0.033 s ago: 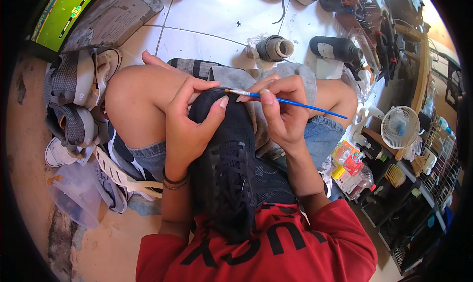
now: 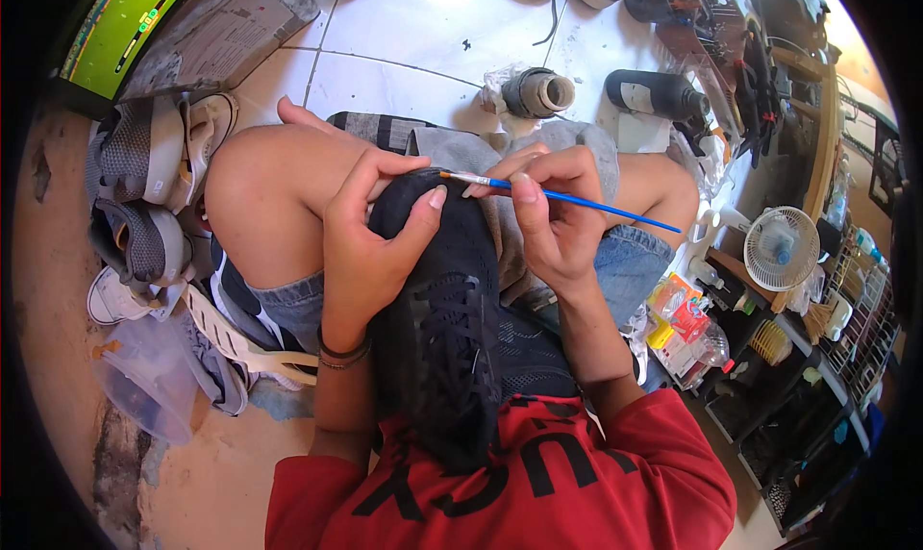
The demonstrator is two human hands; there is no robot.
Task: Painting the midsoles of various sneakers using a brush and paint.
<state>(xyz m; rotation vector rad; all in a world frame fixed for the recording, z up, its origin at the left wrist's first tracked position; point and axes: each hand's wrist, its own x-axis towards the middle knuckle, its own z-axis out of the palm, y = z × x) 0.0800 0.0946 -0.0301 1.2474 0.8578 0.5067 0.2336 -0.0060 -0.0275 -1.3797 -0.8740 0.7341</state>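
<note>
Left hand: my left hand (image 2: 370, 247) is wrapped over the toe of the black shoe (image 2: 447, 329), thumb pressed on top, fingers curled round its left side.
Right hand: my right hand (image 2: 548, 213) pinches a thin blue paintbrush (image 2: 567, 196) between thumb and fingertips, bristle end touching the shoe's toe.
Shoe: it lies on my lap between my 2 knees, toe far, laces near.
Hidden: the sole and far edge of the toe sit behind my fingers; the heel end runs under my red shirt (image 2: 510, 483), so I cannot make it out.
Hard to make out: whether the bristles carry paint is too small to tell.
Cut off: the green board (image 2: 125, 21) at far left is clipped by the picture's rim.
Surface: white tiled floor (image 2: 404, 21) far ahead, bare rough floor near left.
Room: grey and white shoes (image 2: 144, 194) piled at left; a dark bottle (image 2: 654, 93) lying far right; a small white fan (image 2: 781, 247) and cluttered shelves at right.
</note>
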